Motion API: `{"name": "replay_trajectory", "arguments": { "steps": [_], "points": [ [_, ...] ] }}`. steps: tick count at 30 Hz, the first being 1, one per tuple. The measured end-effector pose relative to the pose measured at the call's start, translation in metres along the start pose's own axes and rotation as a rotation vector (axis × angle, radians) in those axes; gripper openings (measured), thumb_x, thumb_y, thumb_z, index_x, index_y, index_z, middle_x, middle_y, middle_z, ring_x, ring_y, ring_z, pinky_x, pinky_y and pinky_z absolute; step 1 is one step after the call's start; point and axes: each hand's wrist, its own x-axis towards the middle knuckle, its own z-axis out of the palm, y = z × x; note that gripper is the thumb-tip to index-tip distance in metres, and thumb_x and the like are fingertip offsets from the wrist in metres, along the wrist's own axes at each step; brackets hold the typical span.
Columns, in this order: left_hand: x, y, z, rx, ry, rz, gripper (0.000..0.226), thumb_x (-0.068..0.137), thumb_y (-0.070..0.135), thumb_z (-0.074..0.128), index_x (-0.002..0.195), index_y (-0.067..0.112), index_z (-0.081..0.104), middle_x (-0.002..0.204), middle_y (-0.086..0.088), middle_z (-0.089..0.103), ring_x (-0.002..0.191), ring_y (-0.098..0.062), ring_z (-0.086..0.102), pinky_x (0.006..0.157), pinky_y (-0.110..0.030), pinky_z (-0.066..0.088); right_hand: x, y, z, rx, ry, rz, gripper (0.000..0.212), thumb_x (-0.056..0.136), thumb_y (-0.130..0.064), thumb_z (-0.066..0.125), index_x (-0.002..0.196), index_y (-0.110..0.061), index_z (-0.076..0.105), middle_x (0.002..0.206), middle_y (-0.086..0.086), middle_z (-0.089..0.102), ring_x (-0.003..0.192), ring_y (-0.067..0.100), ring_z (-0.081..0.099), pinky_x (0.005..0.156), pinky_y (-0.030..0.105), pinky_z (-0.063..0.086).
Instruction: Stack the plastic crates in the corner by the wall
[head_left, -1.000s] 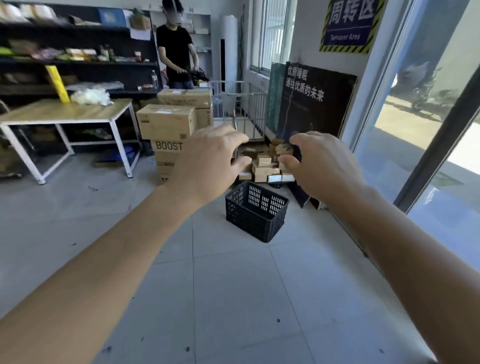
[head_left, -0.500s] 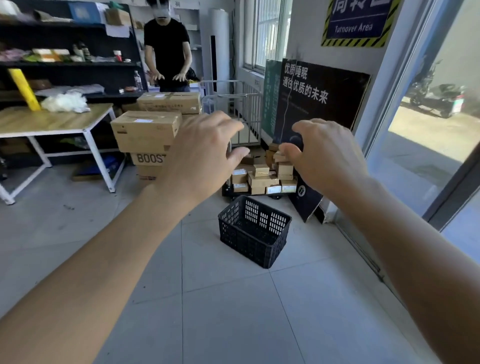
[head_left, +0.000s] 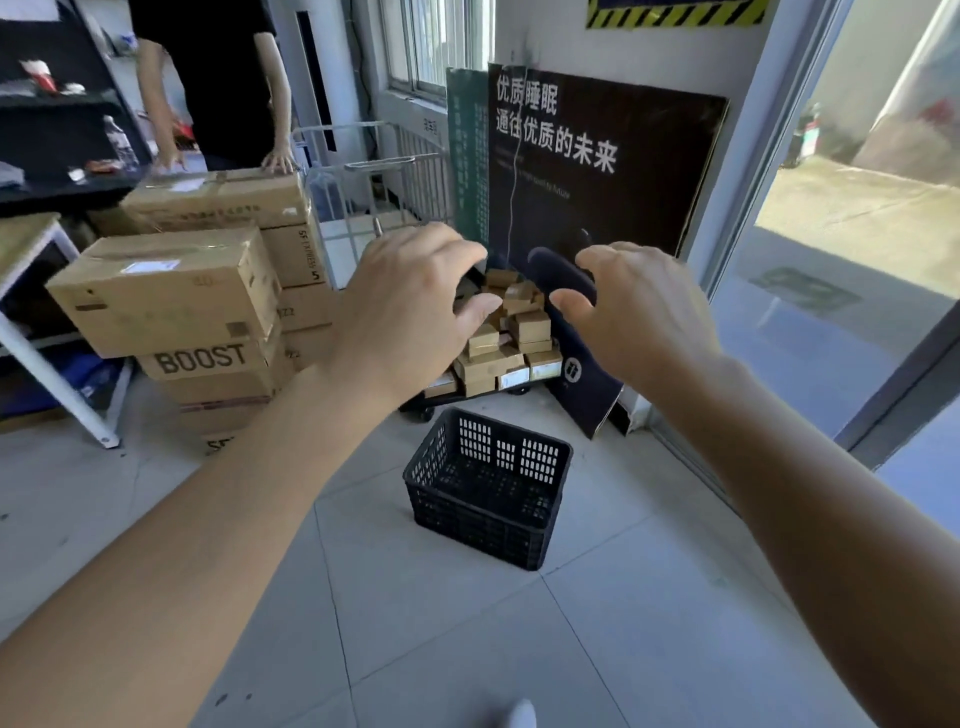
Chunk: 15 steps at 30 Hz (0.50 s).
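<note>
One black plastic crate (head_left: 485, 488) stands upright and empty on the tiled floor, a little out from the wall. Both my arms reach forward above it. My left hand (head_left: 410, 306) and my right hand (head_left: 636, 306) hover in the air well above and beyond the crate, palms down, fingers curled and apart, holding nothing. The two hands are about a hand's width from each other.
Stacked cardboard boxes (head_left: 171, 291) stand left of the crate. A low cart with several small boxes (head_left: 511, 348) sits behind it, beside a dark leaning sign board (head_left: 597, 171). A person in black (head_left: 218, 78) stands behind the boxes. A glass door (head_left: 841, 234) is at right, a white table leg (head_left: 62, 389) at left.
The view has moved closer to the crate and tilted down; the crate now looks larger and lower in view. Both hands stay raised and empty, slightly nearer each other.
</note>
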Motion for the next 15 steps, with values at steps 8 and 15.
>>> {"name": "replay_trajectory", "arguments": {
  "steps": [8,15],
  "points": [
    [0.093,-0.103,0.095,-0.015,-0.054,0.003,0.042,0.085,0.032,0.064,0.117,0.006,0.062,0.113,-0.012,0.065,0.106,-0.028,0.058,0.098,-0.039,0.038,0.127,0.01,0.11,-0.004,-0.034,0.055,0.036,0.092,-0.038,0.051,0.109,-0.007,0.062,0.105,0.012,0.064,0.095,0.031,0.059,0.08,0.04,0.043],
    [0.165,-0.205,0.199,-0.177,-0.172,-0.039,0.044,0.085,0.035,0.063,0.12,0.009,0.061,0.118,-0.01,0.063,0.109,-0.026,0.057,0.098,-0.039,0.042,0.221,0.017,0.216,-0.043,-0.125,0.136,0.029,0.092,-0.033,0.051,0.102,-0.008,0.06,0.106,0.013,0.064,0.095,0.032,0.058,0.079,0.04,0.042]
  ]
}}
